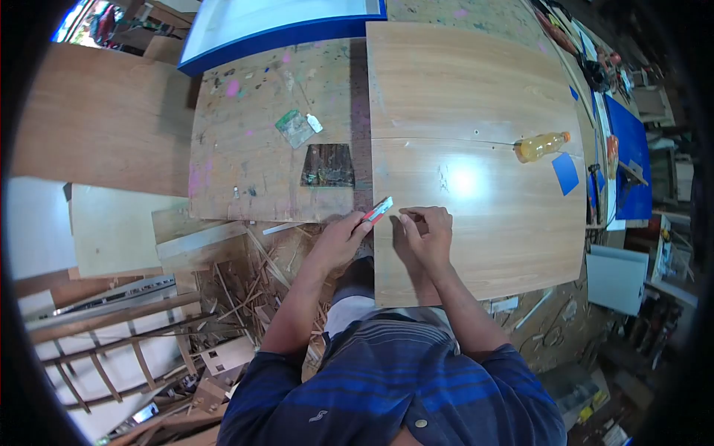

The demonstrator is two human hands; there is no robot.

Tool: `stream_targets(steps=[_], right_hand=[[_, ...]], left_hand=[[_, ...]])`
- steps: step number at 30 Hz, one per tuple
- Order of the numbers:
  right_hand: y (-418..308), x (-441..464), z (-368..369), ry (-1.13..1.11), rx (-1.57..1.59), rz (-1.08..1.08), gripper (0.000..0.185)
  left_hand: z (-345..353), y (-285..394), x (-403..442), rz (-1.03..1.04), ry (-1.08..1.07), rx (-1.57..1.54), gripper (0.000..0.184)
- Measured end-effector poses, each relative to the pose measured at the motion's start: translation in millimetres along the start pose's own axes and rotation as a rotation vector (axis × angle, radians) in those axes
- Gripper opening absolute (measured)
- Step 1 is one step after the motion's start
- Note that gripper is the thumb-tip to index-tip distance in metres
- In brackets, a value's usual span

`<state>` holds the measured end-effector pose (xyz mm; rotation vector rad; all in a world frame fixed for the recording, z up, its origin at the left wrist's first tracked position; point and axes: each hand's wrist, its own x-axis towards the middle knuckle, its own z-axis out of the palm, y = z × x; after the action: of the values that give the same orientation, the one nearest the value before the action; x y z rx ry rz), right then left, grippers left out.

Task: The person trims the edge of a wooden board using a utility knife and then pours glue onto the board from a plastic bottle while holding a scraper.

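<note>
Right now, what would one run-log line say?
left hand: gripping red-and-white tool | right hand: over wooden panel, grip unclear | bottle: lying on panel

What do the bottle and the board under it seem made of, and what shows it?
Bottle: probably plastic, clear and glossy; its yellowish contents show through. Board: wood or wood-look laminate, smooth and shiny; fine grain streaks and a bright reflection.

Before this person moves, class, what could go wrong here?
The red tool in the left hand has its tip near the right hand's fingers; if it is a cutter, a slip might nick them.
The bottle lies on its side on the board and could roll or leak.
Wood scraps litter the floor, a possible trip.
</note>
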<state>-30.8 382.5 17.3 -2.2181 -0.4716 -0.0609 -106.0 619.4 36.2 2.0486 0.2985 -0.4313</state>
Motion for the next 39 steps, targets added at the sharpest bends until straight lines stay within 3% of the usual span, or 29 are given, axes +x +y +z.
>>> stream_targets(steps=[4,7,10,13,16,22,25,28,31,34,38,39], right_hand=[[-31.3,24.9,32.5,-0.048,0.000,0.440,0.020],[-36.0,38.9,44.5,-0.030,0.097,0.471,0.027],[-43.5,52.4,50.0,-0.124,0.269,0.733,0.028],[-39.9,49.8,63.8,-0.009,0.413,0.780,0.027],[-51.6,50.5,65.4,0.093,0.484,0.693,0.028],[-35.6,45.8,64.5,0.065,0.828,0.817,0.022],[-24.0,38.4,57.0,0.235,0.787,0.795,0.021],[5.0,39.0,22.5,0.462,0.830,0.780,0.021],[-3.3,34.2,-1.4,0.378,0.706,0.838,0.021],[-5.2,16.4,1.2,0.315,0.595,0.859,0.024],[-9.4,-1.1,3.5,0.321,0.581,0.843,0.027],[-8.3,-3.9,2.5,0.345,0.596,0.844,0.027]], left_hand=[[-13.1,-16.8,25.6,0.134,-0.002,0.125,0.037],[-23.5,-14.2,35.9,0.095,-0.032,0.187,0.040],[-33.4,-6.8,49.2,0.035,-0.122,0.161,0.038],[-17.0,-9.1,51.2,0.104,-0.018,0.019,0.036],[0.4,-1.3,45.5,0.070,0.066,-0.017,0.042],[2.8,0.5,55.2,0.055,0.072,0.043,0.051],[-9.8,4.4,57.7,0.022,-0.045,0.025,0.049],[-11.9,6.4,95.3,0.313,0.492,0.069,0.068],[-8.8,3.0,146.9,0.206,0.420,0.004,0.087],[-14.7,6.5,192.2,0.041,0.420,-0.226,0.095],[-3.0,5.0,162.3,0.036,0.223,-0.456,0.105],[-0.9,4.3,144.9,0.096,0.287,-0.255,0.110]])
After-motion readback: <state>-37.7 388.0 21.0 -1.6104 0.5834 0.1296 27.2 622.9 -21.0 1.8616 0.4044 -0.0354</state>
